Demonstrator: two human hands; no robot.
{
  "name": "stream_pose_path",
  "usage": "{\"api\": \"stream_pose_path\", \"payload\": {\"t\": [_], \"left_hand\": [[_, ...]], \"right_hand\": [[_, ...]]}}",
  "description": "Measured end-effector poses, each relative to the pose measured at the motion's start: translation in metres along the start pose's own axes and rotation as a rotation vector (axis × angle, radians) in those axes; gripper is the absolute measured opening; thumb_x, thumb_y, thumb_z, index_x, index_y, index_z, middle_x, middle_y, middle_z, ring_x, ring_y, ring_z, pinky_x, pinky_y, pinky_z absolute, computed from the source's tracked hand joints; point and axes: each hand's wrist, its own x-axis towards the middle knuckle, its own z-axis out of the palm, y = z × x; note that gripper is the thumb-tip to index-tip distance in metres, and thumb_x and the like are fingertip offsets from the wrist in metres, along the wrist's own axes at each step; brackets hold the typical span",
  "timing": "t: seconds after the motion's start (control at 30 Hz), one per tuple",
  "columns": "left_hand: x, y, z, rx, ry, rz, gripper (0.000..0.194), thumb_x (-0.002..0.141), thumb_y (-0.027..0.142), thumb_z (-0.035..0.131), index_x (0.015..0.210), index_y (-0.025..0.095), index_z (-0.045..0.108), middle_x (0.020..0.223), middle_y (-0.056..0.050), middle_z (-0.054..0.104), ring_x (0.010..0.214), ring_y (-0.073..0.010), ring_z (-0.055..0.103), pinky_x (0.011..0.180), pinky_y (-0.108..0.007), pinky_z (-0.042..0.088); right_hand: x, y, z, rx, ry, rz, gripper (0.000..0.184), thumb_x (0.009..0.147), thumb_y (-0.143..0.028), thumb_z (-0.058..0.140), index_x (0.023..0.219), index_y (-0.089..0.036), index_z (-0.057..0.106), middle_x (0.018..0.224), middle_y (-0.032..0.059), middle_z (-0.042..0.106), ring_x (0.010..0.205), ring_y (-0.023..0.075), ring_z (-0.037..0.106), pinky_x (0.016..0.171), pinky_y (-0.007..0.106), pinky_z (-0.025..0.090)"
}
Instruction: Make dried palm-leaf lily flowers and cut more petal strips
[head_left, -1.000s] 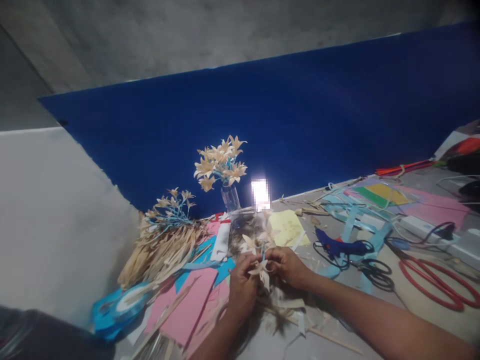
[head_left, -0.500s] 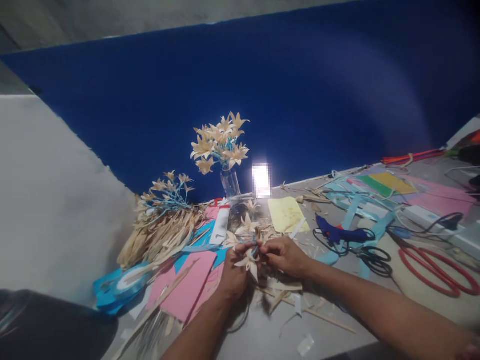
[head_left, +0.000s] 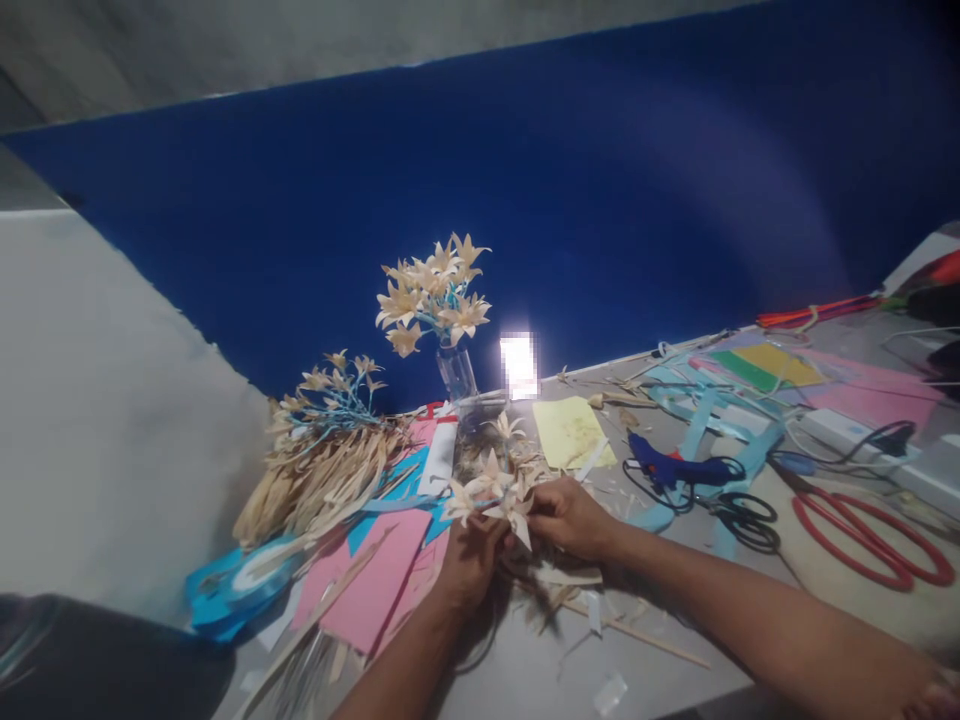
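Between my hands is a spray of cream artificial flowers point(head_left: 513, 514) with pointed petals, above the cluttered table. My left hand point(head_left: 471, 562) is closed around its lower part, where the stem is mostly hidden by fingers and petals. With fingertips pinched at the right side of the front flower, my right hand point(head_left: 564, 518) touches the same spray. A strip of light blue tape point(head_left: 401, 500) runs leftward from near the spray toward a tape roll point(head_left: 259, 575). Another cream flower point(head_left: 507, 427) stands just behind.
A glass vase point(head_left: 456, 375) of similar flowers stands at the back, beside a bright pixelated light. Dried husks point(head_left: 322, 480) and pink paper point(head_left: 379, 575) lie left. To the right are a blue glue gun point(head_left: 679, 462), black-handled scissors point(head_left: 750, 520), red-handled scissors point(head_left: 874, 540) and cables.
The flower spray has turned and risen slightly, its front flower shifting right between my hands. My left hand has lowered a little; the right stays close to the petals.
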Motion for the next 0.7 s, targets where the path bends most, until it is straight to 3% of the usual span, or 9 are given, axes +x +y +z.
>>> {"api": "stream_pose_path", "payload": {"t": [0.13,0.23,0.4,0.53,0.7], "left_hand": [[-0.003,0.008,0.015,-0.025,-0.045,-0.023,0.030,0.069,0.043,0.082,0.075,0.016,0.071,0.063,-0.005,0.067,0.060,-0.0182,0.063,0.062,-0.031,0.054],[-0.003,0.017,0.026,-0.047,-0.064,-0.047,0.033,0.069,0.041,0.082,0.085,0.014,0.073,0.067,-0.004,0.069,0.056,-0.0150,0.061,0.056,-0.027,0.052],[-0.003,0.021,0.031,0.012,0.035,-0.022,0.032,0.067,0.033,0.083,0.089,0.014,0.071,0.074,-0.004,0.071,0.060,-0.0142,0.063,0.056,-0.024,0.051],[-0.004,0.015,0.027,0.034,0.174,0.150,0.026,0.070,0.033,0.080,0.088,0.019,0.068,0.081,-0.003,0.070,0.075,-0.0180,0.066,0.069,-0.027,0.053],[-0.007,0.010,0.023,0.290,0.207,0.368,0.009,0.076,0.025,0.072,0.083,0.020,0.074,0.086,-0.004,0.069,0.084,-0.0204,0.062,0.079,-0.028,0.048]], "right_hand": [[0.000,0.002,0.000,0.036,0.014,0.020,0.017,0.074,-0.010,0.058,0.064,-0.018,0.071,0.060,-0.0012,0.069,0.058,0.0144,0.062,0.059,0.022,0.045],[0.001,0.004,0.000,0.086,0.021,0.041,0.018,0.077,-0.013,0.056,0.071,-0.018,0.073,0.060,-0.0014,0.068,0.056,0.0143,0.062,0.057,0.022,0.046],[0.002,0.004,0.001,0.137,0.055,0.062,0.016,0.076,-0.016,0.058,0.067,-0.018,0.072,0.061,-0.0003,0.069,0.058,0.0150,0.063,0.060,0.023,0.048],[0.003,0.003,0.004,0.166,0.064,0.094,0.014,0.076,-0.017,0.058,0.071,-0.018,0.071,0.056,-0.0012,0.067,0.050,0.0148,0.061,0.054,0.024,0.047],[0.003,0.002,0.006,0.169,0.046,0.097,0.011,0.072,-0.018,0.061,0.064,-0.018,0.069,0.059,-0.0004,0.068,0.058,0.0153,0.063,0.059,0.024,0.047]]}}
